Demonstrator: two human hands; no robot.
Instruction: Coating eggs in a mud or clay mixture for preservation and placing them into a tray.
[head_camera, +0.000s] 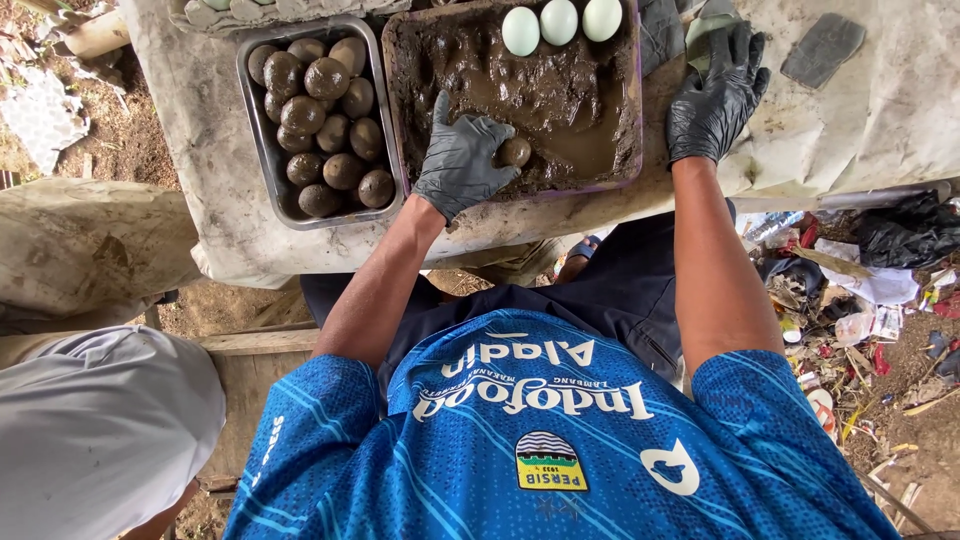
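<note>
Your left hand, gloved black, curls its fingers around a mud-coated egg in the brown mud tray, near the bench's near edge. Your right hand rests spread flat on the bench beside that tray. Three pale clean eggs sit at the tray's far side. A metal tray of coated eggs stands just left. The far edge is cut off.
</note>
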